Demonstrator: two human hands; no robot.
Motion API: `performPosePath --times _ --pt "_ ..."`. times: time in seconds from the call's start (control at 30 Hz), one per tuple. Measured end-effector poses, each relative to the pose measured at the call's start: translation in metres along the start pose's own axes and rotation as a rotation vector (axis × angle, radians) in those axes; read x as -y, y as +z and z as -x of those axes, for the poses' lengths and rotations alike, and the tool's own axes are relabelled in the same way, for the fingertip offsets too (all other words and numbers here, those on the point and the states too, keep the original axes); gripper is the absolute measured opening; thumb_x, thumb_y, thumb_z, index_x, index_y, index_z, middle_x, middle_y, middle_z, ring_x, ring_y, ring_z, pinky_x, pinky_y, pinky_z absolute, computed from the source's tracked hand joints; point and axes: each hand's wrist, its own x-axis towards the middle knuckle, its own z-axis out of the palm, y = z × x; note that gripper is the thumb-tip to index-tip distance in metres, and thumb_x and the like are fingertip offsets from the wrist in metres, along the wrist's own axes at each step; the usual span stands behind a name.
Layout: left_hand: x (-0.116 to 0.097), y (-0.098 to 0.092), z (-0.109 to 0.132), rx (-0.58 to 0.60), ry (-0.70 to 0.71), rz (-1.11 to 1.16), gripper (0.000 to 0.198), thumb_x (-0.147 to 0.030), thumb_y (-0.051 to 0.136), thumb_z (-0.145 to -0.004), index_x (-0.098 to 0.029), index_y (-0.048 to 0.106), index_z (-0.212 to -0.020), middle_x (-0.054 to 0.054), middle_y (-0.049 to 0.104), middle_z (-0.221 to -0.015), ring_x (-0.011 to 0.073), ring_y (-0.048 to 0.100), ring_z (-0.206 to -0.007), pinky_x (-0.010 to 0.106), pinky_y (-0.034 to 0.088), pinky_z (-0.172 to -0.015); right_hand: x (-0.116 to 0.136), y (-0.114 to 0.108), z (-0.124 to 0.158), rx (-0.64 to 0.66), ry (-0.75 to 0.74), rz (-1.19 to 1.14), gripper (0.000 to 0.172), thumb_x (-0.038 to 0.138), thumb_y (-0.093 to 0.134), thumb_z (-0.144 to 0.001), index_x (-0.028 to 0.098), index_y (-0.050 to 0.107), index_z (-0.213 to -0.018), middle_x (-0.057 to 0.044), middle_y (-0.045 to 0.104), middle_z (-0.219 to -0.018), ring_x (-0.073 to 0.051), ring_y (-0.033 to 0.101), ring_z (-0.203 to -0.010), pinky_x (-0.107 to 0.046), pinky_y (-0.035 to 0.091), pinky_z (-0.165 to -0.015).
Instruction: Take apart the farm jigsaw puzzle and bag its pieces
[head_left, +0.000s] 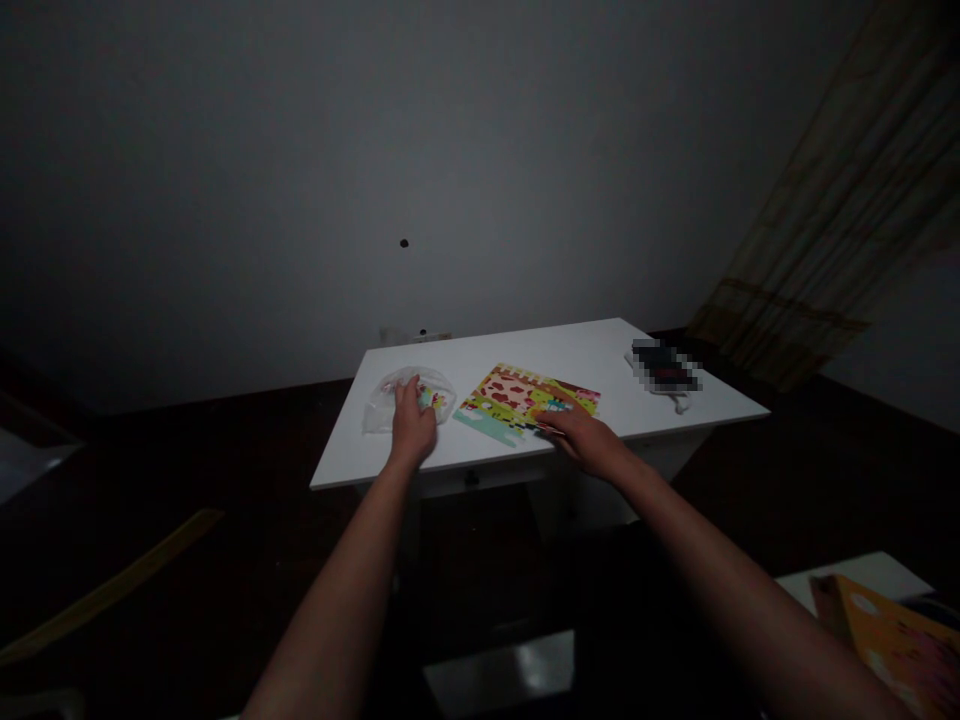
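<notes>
My left hand rests on a clear plastic bag at the left of the white table, its fingers apart. Small colourful printed pieces show through the bag. Right of it lies a bright picture sheet or board with brown giraffe-like patches, yellow-green areas and a pale green corner; whether it is one piece or several overlapping ones I cannot tell. My right hand is at its near right edge, fingers bent together over it. Something small and dark seems to be under the fingertips, too dim to name.
The white table stands near a grey wall. A dark pixelated item lies on a white cloth or pouch at its right end. An orange printed box is at the lower right. A patterned curtain hangs on the right.
</notes>
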Motion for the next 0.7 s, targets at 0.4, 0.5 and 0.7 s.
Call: performPosePath --times 0.4,0.5,0.7 --pt "0.001 0.001 0.0 0.001 -0.033 0.041 0.078 -0.009 0.063 -0.081 -0.024 0.055 -0.158 0.013 0.056 -0.159 0.035 0.044 -0.159 0.055 0.035 -0.137 -0.002 -0.014 -0.05 -0.002 0.119 -0.029 0.036 0.041 0.053 -0.112 0.022 0.079 -0.129 -0.015 0.079 -0.134 -0.035 0.074 -0.124 -0.048 0.058 -0.107" --pt "0.001 0.001 0.001 0.001 -0.034 0.036 0.077 -0.008 0.061 -0.082 -0.024 0.055 -0.158 0.014 0.055 -0.161 0.0347 0.042 -0.161 0.055 0.033 -0.138 0.004 -0.007 -0.059 -0.08 0.169 -0.112 0.035 0.041 0.055 -0.11 0.022 0.08 -0.124 -0.017 0.08 -0.132 -0.036 0.074 -0.124 -0.051 0.056 -0.11" --pt "0.001 0.001 0.001 0.008 -0.014 0.016 0.075 -0.009 0.058 -0.084 -0.02 0.055 -0.158 0.015 0.054 -0.159 0.0329 0.047 -0.158 0.053 0.036 -0.137 0.041 0.033 -0.079 -0.347 0.292 -0.312 0.033 0.047 0.059 -0.107 0.022 0.073 -0.123 -0.014 0.081 -0.119 -0.033 0.074 -0.11 -0.048 0.056 -0.101"
